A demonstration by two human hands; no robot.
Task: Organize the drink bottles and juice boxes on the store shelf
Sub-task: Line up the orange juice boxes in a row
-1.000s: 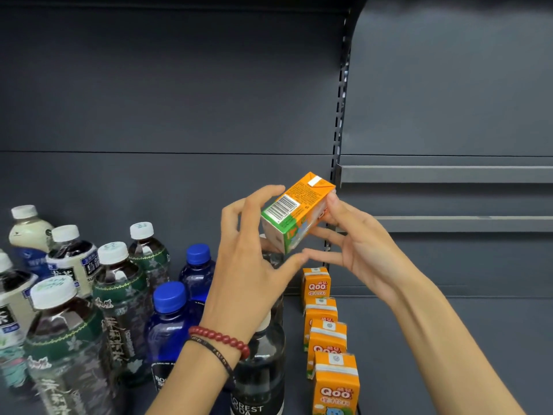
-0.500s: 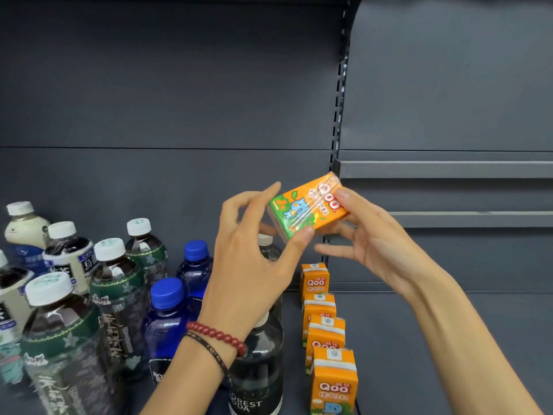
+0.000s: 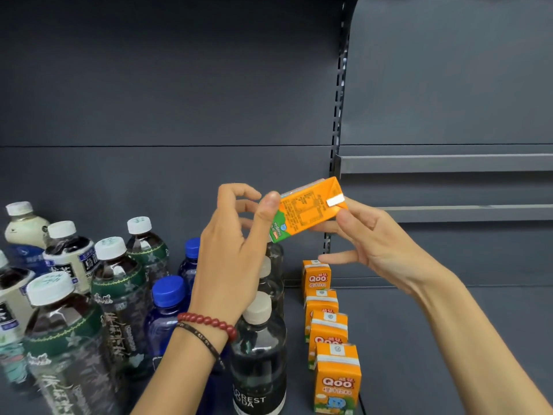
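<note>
Dark shelf (image 3: 449,339), juice box (image 3: 308,209) tilted between both hands' fingers (image 3: 270,205)

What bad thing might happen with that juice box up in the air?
The juice box is held tilted above the bottles, pinched only by fingertips of the left hand and right hand, so it might slip and fall onto the clear bottle below. Also, the row of juice boxes is narrow and close together; setting this one down carelessly might knock a neighbour over.

Head camera looks forward and down, close to the shelf (image 3: 419,339).
</note>
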